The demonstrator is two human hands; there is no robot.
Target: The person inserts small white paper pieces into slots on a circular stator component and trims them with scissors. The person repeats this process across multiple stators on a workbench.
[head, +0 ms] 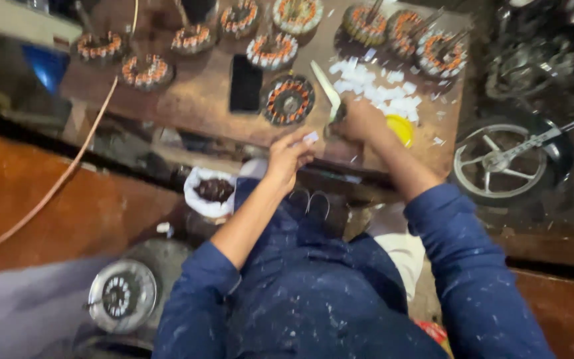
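Observation:
My left hand [288,154] pinches a small white paper slip [311,137] at the near edge of a brown wooden workbench [200,100]. Just to its right, my right hand [360,121] is closed on the handle of scissors, whose pale blades [325,90] point up and away over the bench. A pile of cut white paper pieces [377,86] lies beyond my right hand. A round motor stator with orange copper windings [289,100] sits just beyond my left hand. Both arms wear dark blue sleeves.
Several more wound stators [272,50] are spread along the bench's far side. A black phone [245,82] lies flat, a yellow lid [401,127] by my right wrist. A white bag of dark bits [212,191] hangs below. A motorbike wheel [503,159] stands right, an orange cable [68,173] left.

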